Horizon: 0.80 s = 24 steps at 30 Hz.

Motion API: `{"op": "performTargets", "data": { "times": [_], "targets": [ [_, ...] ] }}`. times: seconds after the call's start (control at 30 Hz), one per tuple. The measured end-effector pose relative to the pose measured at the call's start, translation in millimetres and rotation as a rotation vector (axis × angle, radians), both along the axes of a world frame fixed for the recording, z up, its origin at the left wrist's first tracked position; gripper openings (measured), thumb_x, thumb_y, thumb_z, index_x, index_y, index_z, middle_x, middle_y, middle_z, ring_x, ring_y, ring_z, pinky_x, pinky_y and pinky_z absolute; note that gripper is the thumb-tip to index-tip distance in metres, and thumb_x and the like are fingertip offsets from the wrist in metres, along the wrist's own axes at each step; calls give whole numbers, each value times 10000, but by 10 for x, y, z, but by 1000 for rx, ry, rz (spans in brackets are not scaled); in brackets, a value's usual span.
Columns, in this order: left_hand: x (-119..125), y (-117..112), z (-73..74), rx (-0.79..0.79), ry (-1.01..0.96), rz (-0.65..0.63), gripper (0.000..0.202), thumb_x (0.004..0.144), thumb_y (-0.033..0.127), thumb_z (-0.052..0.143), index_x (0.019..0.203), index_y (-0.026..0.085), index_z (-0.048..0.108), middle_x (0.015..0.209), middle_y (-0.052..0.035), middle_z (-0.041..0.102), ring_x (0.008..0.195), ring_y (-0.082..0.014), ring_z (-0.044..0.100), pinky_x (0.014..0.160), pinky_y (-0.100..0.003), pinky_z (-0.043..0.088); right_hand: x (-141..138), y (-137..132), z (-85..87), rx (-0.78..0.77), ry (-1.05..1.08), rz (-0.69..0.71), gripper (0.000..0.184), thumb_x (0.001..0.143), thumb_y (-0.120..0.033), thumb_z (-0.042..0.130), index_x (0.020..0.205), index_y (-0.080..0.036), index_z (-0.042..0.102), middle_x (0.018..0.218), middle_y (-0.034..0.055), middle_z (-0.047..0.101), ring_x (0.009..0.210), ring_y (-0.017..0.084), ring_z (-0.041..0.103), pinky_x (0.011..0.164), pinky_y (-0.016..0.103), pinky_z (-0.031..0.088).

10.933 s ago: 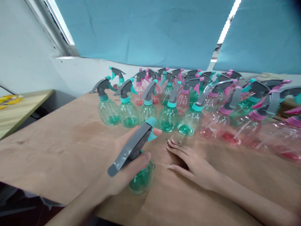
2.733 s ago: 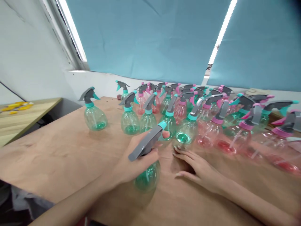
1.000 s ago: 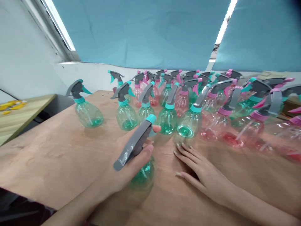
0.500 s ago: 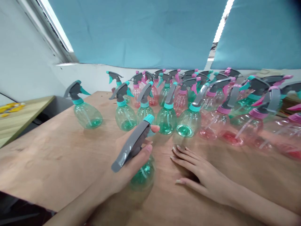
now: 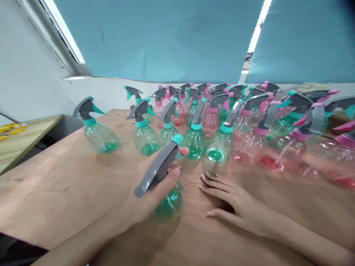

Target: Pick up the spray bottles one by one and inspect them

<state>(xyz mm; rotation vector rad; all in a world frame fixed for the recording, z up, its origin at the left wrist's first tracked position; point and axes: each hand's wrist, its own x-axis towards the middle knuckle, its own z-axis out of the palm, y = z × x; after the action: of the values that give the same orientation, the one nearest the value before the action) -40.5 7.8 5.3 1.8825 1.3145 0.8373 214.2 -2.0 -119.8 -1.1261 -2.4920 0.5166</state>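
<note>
My left hand [image 5: 151, 188] is wrapped round the neck of a green spray bottle [image 5: 169, 205] with a grey trigger head and a turquoise nozzle. The bottle is on or just over the wooden table [image 5: 55, 177]; its nozzle points away and to the right. My right hand [image 5: 233, 199] lies palm down on the table to the right of that bottle, fingers stretched out, holding nothing. Just beyond its fingertips stands another green spray bottle [image 5: 219, 146]. To its right are clear pink spray bottles [image 5: 270, 157] with grey and pink heads.
A single green spray bottle [image 5: 100, 138] stands apart at the left. Several more green and pink bottles crowd the back and right of the table. A lower wooden surface [image 5: 30, 133] with yellow pieces [image 5: 11, 129] is at far left. A blue blind [image 5: 166, 40] hangs behind.
The view has shifted slightly, so the standing bottles appear a little further left. My left hand still grips the bottle, and my right hand stays flat on the table.
</note>
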Motion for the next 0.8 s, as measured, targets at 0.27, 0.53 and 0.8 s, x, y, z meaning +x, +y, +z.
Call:
{"op": "performTargets", "data": {
  "times": [0.27, 0.53, 0.8],
  "targets": [
    [1, 70, -8, 8, 19, -70, 384, 884, 315, 538, 1265, 264, 557, 560, 66, 481, 644, -209, 616, 557, -303, 406, 32, 76, -12, 0, -10, 11, 576, 944, -502, 558, 1464, -289, 432, 1537, 24, 406, 1424, 257, 355, 1160, 501, 323],
    [32, -5, -14, -32, -6, 27, 349, 884, 366, 545, 1222, 306, 609, 815, 9, 697, 684, -192, 637, 601, -304, 472, 26, 67, -21, 11, 31, 1, 509, 960, -445, 554, 1439, -297, 471, 1513, 19, 443, 1411, 254, 378, 1159, 497, 330],
    [33, 24, -67, 14, -5, 73, 356, 848, 401, 570, 1190, 322, 635, 830, 11, 715, 693, -204, 649, 658, -336, 498, 21, 63, -20, 19, 53, -9, 500, 956, -433, 564, 1434, -314, 478, 1503, 15, 460, 1402, 258, 394, 1155, 498, 339]
  ]
}}
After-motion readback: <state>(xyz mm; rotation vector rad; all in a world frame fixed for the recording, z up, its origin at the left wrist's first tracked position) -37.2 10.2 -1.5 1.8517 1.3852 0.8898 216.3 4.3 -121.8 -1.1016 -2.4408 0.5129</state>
